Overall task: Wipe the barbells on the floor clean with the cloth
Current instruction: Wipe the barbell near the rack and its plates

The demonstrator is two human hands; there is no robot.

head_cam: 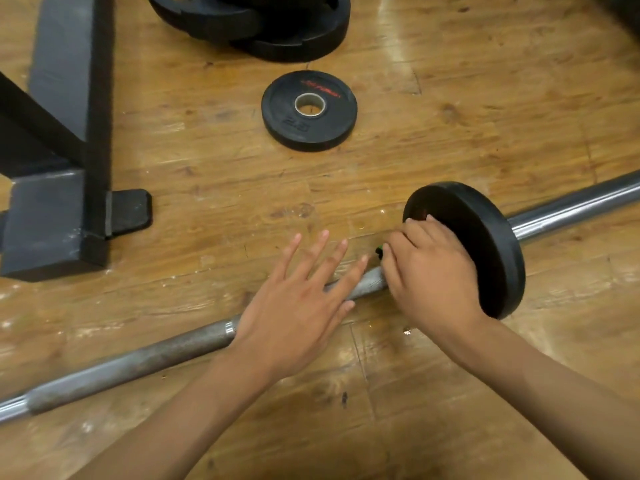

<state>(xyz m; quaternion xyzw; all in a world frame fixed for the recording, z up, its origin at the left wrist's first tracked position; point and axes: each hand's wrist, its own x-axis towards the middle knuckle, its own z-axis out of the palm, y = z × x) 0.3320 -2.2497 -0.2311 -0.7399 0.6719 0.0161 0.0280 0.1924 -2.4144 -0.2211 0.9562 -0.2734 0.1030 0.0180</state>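
Head view: left hand flat, fingers spread, atop barbell; right hand grips it beside plate.

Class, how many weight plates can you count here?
4 at least: one plate stands on the barbell, one lone plate lies flat mid-floor, and a pile of two or more at the top edge, cropped, so more may be hidden.

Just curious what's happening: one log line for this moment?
left hand open over barbell | right hand curled beside plate | cloth not in view
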